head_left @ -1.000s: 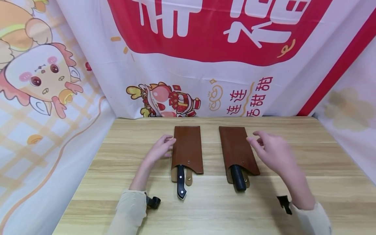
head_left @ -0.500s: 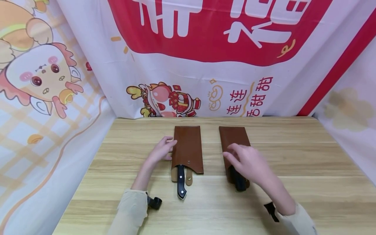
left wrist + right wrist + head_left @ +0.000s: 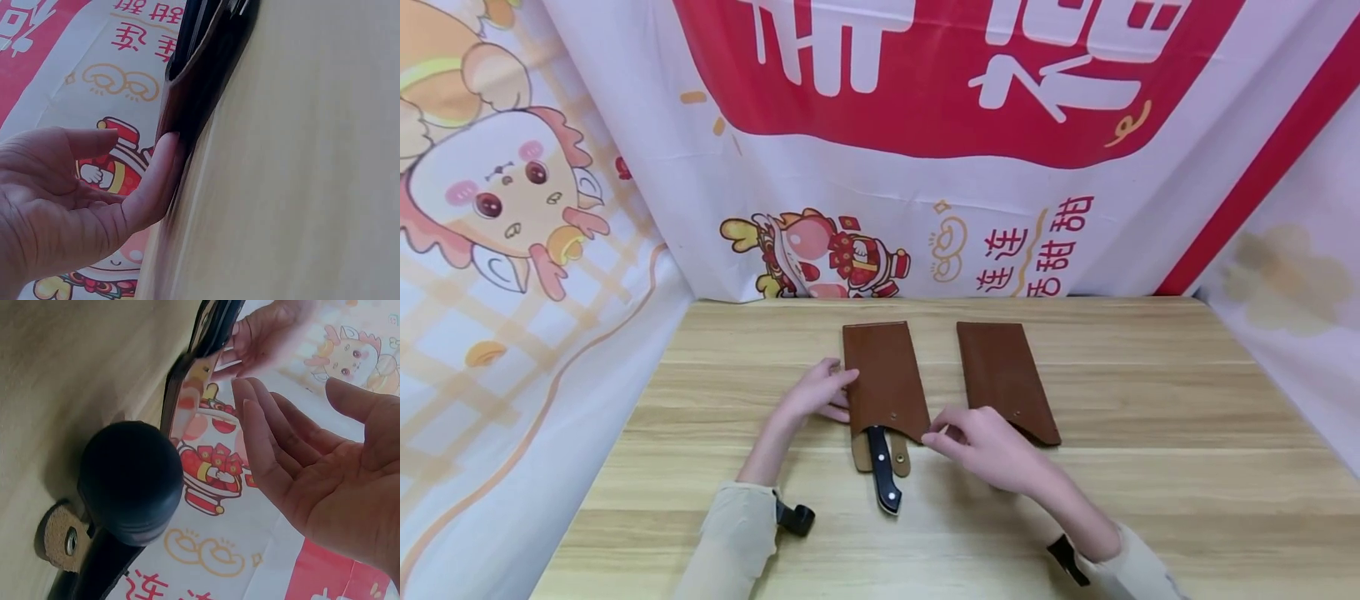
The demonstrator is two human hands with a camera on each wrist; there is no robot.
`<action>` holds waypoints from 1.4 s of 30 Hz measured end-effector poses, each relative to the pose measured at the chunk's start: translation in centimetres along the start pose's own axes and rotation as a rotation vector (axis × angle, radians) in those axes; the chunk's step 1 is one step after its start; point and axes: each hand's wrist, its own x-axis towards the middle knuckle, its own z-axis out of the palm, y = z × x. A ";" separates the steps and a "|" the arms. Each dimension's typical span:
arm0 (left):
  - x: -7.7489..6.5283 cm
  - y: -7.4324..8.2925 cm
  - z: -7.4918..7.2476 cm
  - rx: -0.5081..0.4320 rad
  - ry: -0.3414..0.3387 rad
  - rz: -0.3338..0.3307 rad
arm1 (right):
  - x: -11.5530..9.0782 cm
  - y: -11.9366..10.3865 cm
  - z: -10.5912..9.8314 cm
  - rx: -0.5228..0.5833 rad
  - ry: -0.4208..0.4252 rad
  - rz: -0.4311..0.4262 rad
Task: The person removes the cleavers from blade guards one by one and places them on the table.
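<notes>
A brown leather sheath (image 3: 883, 371) lies flat on the left, with a black riveted knife handle (image 3: 883, 471) sticking out of its near end. My left hand (image 3: 816, 392) rests at its left edge, fingertips against the side and thumb over the leather. Close to the lower right corner of the same sheath is my right hand (image 3: 992, 454), its fingers loosely bent around nothing. A second brown sheath (image 3: 1006, 367) lies on the right; my right hand covers its near end in the head view. From that sheath a thick, round-ended black handle (image 3: 131, 478) shows in the right wrist view.
Both sheaths lie on a wood-grain table (image 3: 1150, 375). A printed white and red cloth (image 3: 925, 200) hangs along its back edge, and more printed cloth (image 3: 595, 275) rises at the left. A snap strap (image 3: 62, 540) lies beside the thick handle.
My right hand has swept left from beside the right sheath, across it, to the left sheath. The near end of the left sheath, with its knife, has swung right; my left hand has followed slightly.
</notes>
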 end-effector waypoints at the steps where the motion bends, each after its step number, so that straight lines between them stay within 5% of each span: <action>1: 0.0 -0.1 0.1 -0.008 -0.008 0.001 | 0.0 0.0 0.1 -0.002 -0.011 0.002; 15: -0.2 0.0 2.1 -0.138 -0.089 0.032 | -0.2 -0.4 1.9 0.107 -0.292 0.105; 34: 0.0 -0.3 3.7 -0.171 -0.075 0.034 | -0.2 -0.3 3.3 0.148 -0.248 0.169; 42: 0.0 -0.3 3.7 -0.198 -0.028 0.078 | 0.0 0.1 3.0 0.370 -0.270 0.232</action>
